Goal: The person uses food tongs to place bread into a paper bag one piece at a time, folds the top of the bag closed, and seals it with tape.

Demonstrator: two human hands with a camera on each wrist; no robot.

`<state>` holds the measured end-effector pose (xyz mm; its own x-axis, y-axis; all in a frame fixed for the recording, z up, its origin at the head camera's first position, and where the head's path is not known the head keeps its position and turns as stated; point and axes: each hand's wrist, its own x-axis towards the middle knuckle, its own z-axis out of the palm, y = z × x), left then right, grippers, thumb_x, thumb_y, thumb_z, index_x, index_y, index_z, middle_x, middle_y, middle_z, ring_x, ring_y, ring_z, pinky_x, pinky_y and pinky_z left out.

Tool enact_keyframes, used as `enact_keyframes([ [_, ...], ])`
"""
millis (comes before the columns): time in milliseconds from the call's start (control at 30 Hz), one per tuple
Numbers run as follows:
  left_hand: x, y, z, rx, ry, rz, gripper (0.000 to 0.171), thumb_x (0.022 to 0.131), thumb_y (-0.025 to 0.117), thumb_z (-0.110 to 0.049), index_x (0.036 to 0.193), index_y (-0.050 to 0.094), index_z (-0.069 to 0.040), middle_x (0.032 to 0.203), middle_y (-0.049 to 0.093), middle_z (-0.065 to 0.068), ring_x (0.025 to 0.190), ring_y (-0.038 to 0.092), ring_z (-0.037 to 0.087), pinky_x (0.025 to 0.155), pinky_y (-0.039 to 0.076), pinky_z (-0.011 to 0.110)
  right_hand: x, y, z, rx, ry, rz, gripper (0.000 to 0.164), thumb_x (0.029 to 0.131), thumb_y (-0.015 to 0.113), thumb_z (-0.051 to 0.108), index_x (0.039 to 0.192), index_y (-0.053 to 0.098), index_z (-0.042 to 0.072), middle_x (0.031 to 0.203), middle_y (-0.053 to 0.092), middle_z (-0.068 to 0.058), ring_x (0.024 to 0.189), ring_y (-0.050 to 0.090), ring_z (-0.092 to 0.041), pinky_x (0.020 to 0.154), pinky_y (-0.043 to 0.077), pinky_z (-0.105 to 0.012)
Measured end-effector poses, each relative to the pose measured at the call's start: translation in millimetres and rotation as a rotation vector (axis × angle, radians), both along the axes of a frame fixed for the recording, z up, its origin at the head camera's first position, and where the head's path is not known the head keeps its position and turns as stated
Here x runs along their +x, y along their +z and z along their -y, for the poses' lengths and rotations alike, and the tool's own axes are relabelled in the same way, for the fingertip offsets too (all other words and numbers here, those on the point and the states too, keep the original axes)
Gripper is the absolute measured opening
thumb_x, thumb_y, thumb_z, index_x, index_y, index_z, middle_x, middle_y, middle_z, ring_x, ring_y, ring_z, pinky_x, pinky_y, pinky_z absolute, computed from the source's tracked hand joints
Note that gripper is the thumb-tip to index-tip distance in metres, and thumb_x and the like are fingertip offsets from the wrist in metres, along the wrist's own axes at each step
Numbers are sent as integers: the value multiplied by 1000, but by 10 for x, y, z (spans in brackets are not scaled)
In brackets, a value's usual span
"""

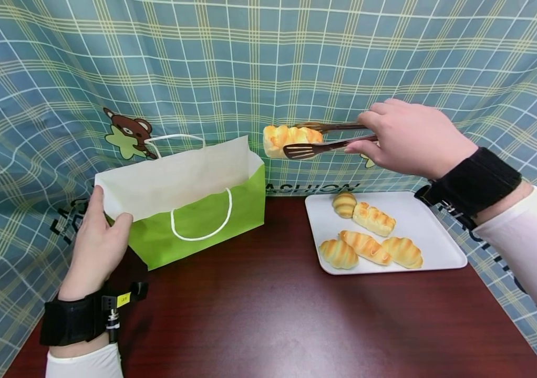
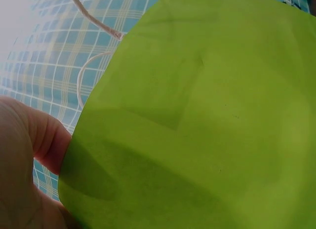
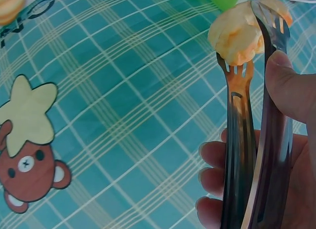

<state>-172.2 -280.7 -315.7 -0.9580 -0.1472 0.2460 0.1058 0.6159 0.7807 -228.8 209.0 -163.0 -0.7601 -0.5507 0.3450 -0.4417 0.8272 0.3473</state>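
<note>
My right hand [image 1: 408, 136] grips dark brown slotted tongs [image 1: 330, 146], its thumb on one arm and fingers around the other in the right wrist view. Between the tong tips is a golden, ridged bread loaf [image 1: 275, 142], raised in the air just right of the bag's top. A green paper bag [image 1: 202, 223] with a white inside and white cord handles stands on the left, its mouth open. My left hand [image 1: 100, 239] holds the bag's left end near the rim, thumb toward the front. In the left wrist view the green side panel [image 2: 197, 115] hides most of that hand.
On the right, a white tray [image 1: 439, 231] bears several breads, among them a ridged loaf [image 1: 373, 219] and a small round roll [image 1: 344, 204]. Both stand on a dark red-brown table [image 1: 268, 315]. A checked blue-green cloth [image 1: 297, 63] with bear prints hangs behind and at the sides.
</note>
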Motion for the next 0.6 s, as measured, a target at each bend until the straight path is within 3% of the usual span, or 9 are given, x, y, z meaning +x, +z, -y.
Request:
enact_keyframes([
  [333,-4,4,-10,-7,6,4,73,95,35,-24,150,-14,-27,158,-9,-2,143,-3,26,106,12,64,-77,111,340,16,48,18,50,90,51,55,103,60,8,86,55,-5,79,49,-23,62,45,-41],
  [600,-9,7,-25,-8,9,10,74,95,35,-24,150,-14,-27,158,-9,-2,143,-3,27,106,12,65,-179,125,616,12,85,27,50,90,48,60,95,57,11,82,52,-2,76,47,-21,60,43,-37],
])
